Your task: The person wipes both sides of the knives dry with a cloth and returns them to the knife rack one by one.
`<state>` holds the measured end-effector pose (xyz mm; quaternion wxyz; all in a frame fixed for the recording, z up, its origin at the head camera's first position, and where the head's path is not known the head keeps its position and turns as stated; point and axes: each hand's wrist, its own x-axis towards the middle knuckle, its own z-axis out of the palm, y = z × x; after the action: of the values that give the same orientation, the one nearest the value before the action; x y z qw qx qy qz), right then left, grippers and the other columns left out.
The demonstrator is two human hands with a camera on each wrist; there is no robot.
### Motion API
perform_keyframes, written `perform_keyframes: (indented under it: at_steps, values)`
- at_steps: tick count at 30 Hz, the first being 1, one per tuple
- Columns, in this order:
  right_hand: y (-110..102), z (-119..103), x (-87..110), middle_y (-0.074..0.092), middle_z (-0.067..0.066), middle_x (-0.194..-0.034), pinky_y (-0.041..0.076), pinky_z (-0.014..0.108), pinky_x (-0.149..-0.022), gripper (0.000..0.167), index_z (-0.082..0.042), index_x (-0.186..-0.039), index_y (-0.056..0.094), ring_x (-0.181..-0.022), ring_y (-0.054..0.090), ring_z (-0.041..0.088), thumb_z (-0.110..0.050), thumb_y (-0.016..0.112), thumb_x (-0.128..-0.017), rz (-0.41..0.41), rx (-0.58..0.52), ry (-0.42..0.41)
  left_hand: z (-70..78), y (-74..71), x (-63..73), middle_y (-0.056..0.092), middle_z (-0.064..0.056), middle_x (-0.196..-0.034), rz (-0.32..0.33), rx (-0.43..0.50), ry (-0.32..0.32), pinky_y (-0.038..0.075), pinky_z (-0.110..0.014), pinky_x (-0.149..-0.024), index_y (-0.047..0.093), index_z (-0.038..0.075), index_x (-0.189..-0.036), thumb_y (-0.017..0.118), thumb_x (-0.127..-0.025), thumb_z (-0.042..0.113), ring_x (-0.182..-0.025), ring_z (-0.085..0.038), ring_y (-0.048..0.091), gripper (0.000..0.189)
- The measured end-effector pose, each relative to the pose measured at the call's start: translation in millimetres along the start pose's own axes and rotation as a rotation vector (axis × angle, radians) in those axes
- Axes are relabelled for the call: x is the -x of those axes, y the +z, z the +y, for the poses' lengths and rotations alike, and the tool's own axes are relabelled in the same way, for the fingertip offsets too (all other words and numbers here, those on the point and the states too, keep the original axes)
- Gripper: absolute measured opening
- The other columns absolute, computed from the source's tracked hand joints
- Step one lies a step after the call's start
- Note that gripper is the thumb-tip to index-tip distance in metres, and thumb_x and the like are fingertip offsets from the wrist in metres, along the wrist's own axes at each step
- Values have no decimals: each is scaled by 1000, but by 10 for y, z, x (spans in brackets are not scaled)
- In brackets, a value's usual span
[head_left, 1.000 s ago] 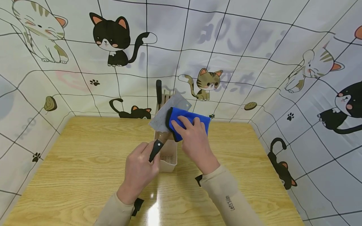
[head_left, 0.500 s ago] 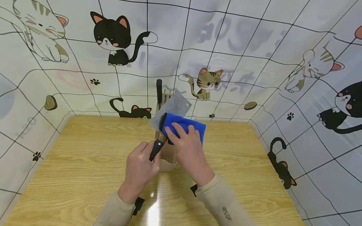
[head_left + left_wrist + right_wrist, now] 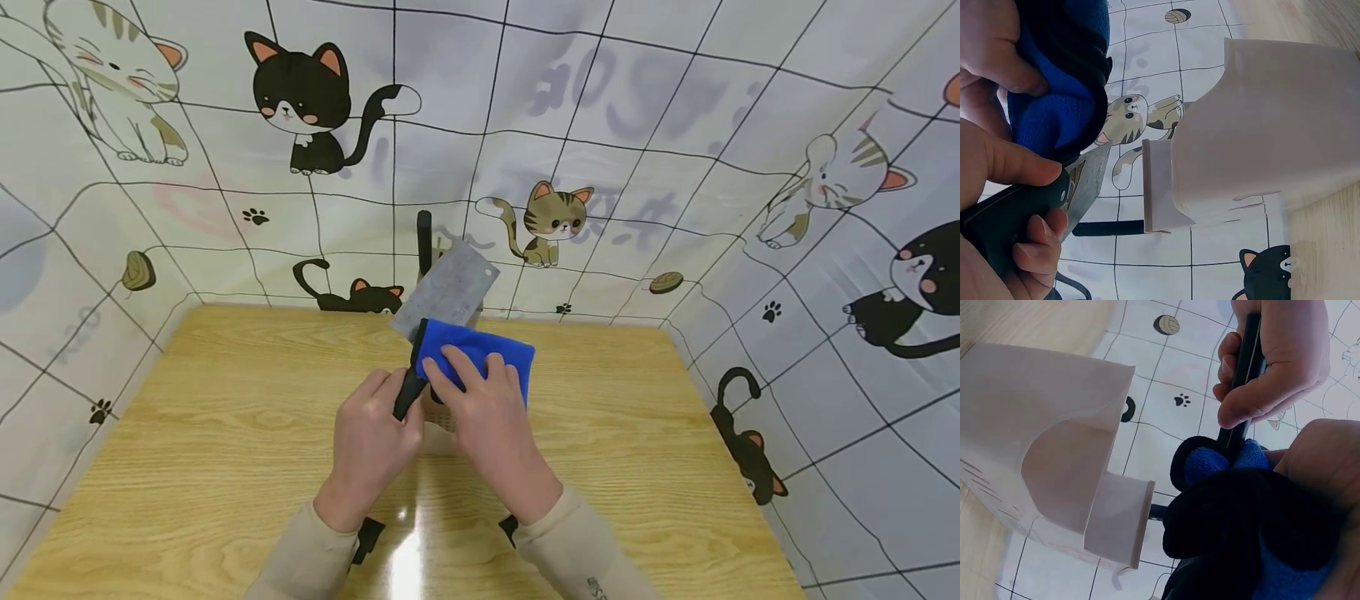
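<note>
A wide-bladed cleaver point(image 3: 450, 287) is held tilted up over the table, its grey blade pointing away to the upper right. My left hand point(image 3: 375, 442) grips its black handle point(image 3: 1016, 212). My right hand point(image 3: 491, 425) holds a folded blue cloth point(image 3: 480, 337) with black edging, wrapped about the lower blade and the upper end of the handle. In the right wrist view the bunched cloth point(image 3: 1254, 537) hides the blade. Behind and below the hands stands a pale knife holder point(image 3: 1272, 125), mostly covered by them in the head view.
Another black handle point(image 3: 424, 242) sticks up from the back of the holder. The wooden table point(image 3: 240, 400) ends at a wall covering point(image 3: 420, 50) printed with cats and grid lines. Light glares off the table's near middle.
My right hand has slid the cloth down and left along the cleaver, from the blade towards the handle, baring more blade. My left hand stays almost in place.
</note>
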<state>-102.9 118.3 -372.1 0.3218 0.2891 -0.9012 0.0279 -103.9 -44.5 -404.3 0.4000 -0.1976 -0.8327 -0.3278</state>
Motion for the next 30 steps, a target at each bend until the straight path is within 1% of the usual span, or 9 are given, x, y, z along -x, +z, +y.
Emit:
perform_keyframes:
  at_steps: [7, 8, 12, 14, 16, 20, 25, 30]
  values:
    - [-62, -54, 13, 68, 8, -132, 46, 39, -63, 53, -21, -130, 74, -79, 54, 33, -2, 80, -81, -4, -12, -30, -9, -9, -6, 63, -16, -74, 1, -11, -14, 44, -29, -45, 73, -11, -93, 73, -75, -6, -55, -20, 55, 19]
    - [-66, -56, 10, 68, 9, -132, 46, 39, -63, 53, -21, -130, 74, -80, 55, 34, -2, 80, -81, -4, -14, -31, -9, -11, -8, 63, -16, -74, 0, -10, -15, 44, -29, -45, 73, -10, -93, 72, -75, -6, -56, -21, 55, 19]
    - [-56, -37, -3, 68, 9, -133, 45, 39, -63, 50, -21, -131, 74, -80, 55, 34, 0, 74, -85, -10, -9, -9, -5, -13, -14, 63, -15, -74, -7, -2, -15, 43, -29, -45, 73, -9, -91, 72, -77, -5, -56, -22, 56, 15]
    - [-43, -14, -9, 67, 9, -134, 45, 40, -65, 49, -21, -131, 73, -80, 54, 34, 1, 71, -88, -13, -6, 5, -1, -11, -15, 62, -14, -73, -5, 5, -11, 41, -28, -45, 73, -8, -90, 72, -77, -5, -55, -20, 54, 13]
    - [-34, 8, -15, 67, 9, -134, 46, 40, -67, 46, -20, -132, 73, -82, 55, 34, 0, 71, -90, -20, -10, 17, 4, -7, -16, 61, -13, -72, 1, 10, -6, 40, -27, -45, 73, -7, -90, 73, -78, -5, -55, -18, 52, 12]
    - [-12, 64, -28, 66, 10, -135, 49, 43, -71, 45, -20, -133, 72, -87, 57, 36, -1, 71, -92, -31, -14, 36, 10, -6, -5, 60, -12, -72, 9, 18, 0, 38, -25, -44, 73, -7, -90, 74, -78, -5, -53, -16, 49, 13]
    - [17, 148, -46, 65, 10, -137, 49, 44, -72, 53, -22, -135, 71, -91, 57, 39, 5, 70, -88, -42, -3, 62, 20, -10, 0, 61, -11, -72, 12, 21, 0, 40, -26, -44, 73, -6, -89, 74, -78, -5, -53, -15, 50, 12]
    - [18, 191, -60, 65, 10, -136, 46, 42, -70, 55, -22, -134, 71, -90, 56, 39, 7, 71, -87, -39, -12, 69, 21, -1, -2, 62, -11, -72, 8, 26, -1, 40, -25, -44, 73, -6, -90, 75, -78, -4, -53, -15, 51, 12]
